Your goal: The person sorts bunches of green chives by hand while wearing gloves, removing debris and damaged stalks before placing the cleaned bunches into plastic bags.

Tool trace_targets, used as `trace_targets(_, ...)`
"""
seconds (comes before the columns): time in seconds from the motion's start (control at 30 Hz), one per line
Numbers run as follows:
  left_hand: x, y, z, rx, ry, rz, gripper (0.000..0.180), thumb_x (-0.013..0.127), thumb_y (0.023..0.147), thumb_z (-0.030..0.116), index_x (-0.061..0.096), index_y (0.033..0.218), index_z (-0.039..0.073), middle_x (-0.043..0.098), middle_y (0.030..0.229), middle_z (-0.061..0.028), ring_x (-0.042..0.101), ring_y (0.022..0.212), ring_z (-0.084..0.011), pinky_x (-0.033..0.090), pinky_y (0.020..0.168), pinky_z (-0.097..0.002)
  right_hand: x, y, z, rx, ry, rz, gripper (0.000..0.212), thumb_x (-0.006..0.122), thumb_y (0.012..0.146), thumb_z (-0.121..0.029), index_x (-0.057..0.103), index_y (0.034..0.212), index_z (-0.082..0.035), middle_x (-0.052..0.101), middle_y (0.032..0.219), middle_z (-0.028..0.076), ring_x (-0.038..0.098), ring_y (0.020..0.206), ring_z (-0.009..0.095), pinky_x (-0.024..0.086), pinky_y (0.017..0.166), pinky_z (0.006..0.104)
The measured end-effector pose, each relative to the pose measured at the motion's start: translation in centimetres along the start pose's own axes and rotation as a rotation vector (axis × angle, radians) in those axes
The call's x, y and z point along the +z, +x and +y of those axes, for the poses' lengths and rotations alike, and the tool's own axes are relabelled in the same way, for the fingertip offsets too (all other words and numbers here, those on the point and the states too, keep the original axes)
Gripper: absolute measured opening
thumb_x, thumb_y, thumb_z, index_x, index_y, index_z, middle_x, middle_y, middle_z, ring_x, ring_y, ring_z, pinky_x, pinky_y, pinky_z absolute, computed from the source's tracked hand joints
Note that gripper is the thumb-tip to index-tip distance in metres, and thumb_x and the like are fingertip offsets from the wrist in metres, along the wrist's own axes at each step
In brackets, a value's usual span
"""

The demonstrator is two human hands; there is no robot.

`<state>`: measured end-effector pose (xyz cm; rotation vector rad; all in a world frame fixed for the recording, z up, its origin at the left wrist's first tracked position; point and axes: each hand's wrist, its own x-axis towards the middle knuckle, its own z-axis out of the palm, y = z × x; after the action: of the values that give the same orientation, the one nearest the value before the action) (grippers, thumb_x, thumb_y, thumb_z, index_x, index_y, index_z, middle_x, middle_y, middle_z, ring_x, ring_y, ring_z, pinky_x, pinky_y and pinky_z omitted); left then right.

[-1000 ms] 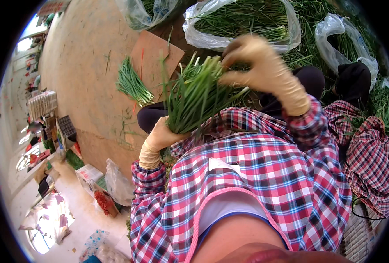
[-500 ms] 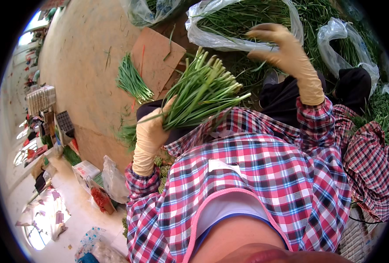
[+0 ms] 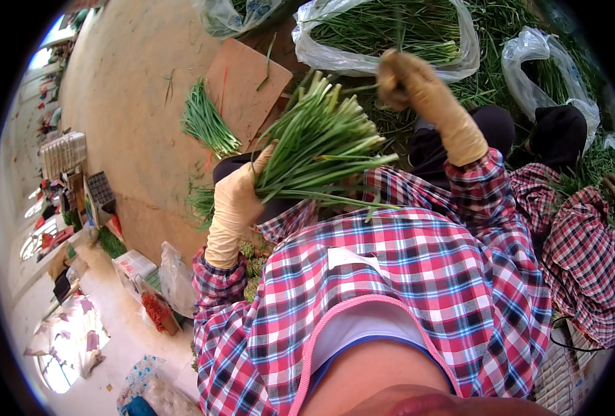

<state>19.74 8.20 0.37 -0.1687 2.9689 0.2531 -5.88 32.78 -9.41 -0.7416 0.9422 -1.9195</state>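
Note:
My left hand (image 3: 241,197), in a tan glove, is closed round a thick bunch of chive-like green stalks (image 3: 328,142). Their pale cut ends fan out up and to the right. My right hand (image 3: 410,78), also gloved, is closed in front of the open plastic bag (image 3: 342,64) of loose green stalks (image 3: 390,28). A thin green stalk (image 3: 399,21), blurred by motion, seems to run through its fingers. On the floor left of the held bunch, a smaller bunch of the same greens (image 3: 209,119) lies against a brown cardboard sheet (image 3: 248,73).
More plastic bags of greens stand at the top (image 3: 231,24) and right (image 3: 529,52). At my right sits a co-worker in a checked sleeve (image 3: 584,256). Crates (image 3: 63,154), a box (image 3: 137,267) and a red mesh bag (image 3: 158,312) line the left.
My right hand has moved down and slightly left, and its spread fingers have closed. The bunch in my left hand has shifted slightly. A co-worker's hand now shows at far right.

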Motion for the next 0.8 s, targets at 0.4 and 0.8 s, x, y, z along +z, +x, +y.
trace_targets(0.4,-0.3,0.8,-1.3,-0.133,0.136,0.186,0.081,0.077,0.075,0.019,0.040,0.146,0.029,0.067,0.100,-0.0080,0.067,0.083,-0.0312,0.054,0.067,-0.0372,4.9,-0.7,1.2,0.385,-0.474,0.011,0.046,0.076,0.082,-0.043,0.072,0.095,0.001,0.068,0.073,0.003,0.060,0.068,0.011,0.048,0.064,0.0263)
trace_targets(0.8,-0.1,1.1,-0.9,-0.204,0.133,0.205,0.082,0.077,0.074,0.018,0.040,0.146,0.031,0.067,0.098,-0.0108,0.068,0.082,-0.0316,0.054,0.067,-0.0389,4.6,-1.5,0.8,0.405,-0.305,-0.041,0.031,0.072,0.088,-0.026,0.069,0.104,0.001,0.070,0.090,0.004,0.062,0.082,0.008,0.052,0.075,0.0253)
